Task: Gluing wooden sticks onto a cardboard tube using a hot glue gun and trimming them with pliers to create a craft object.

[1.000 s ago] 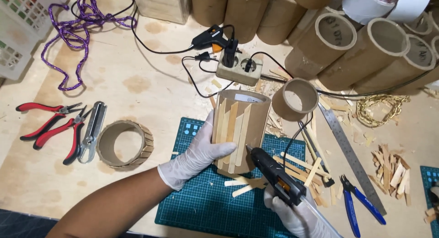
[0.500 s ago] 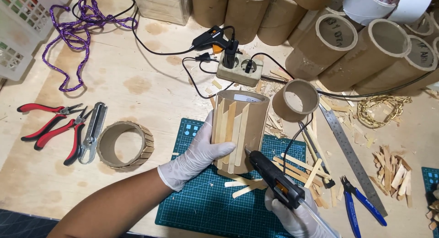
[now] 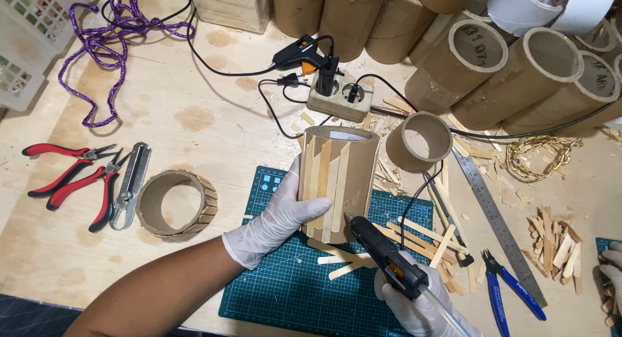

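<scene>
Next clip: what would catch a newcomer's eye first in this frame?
At the centre, a left hand in a white glove grips an upright cardboard tube partly clad in pale wooden sticks on a dark green cutting mat. The gloved right hand aims a black hot glue gun, its nozzle at the tube's lower side. Behind, large brown cardboard tubes lie stacked, and a purple braided cord loops at upper left.

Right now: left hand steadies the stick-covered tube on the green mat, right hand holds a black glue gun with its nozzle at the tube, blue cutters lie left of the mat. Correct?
One error. The head view shows the blue cutters right of the mat, beside the ruler; the red pliers lie to its left. Otherwise right: left hand on the tube, right hand holding the glue gun.
</scene>
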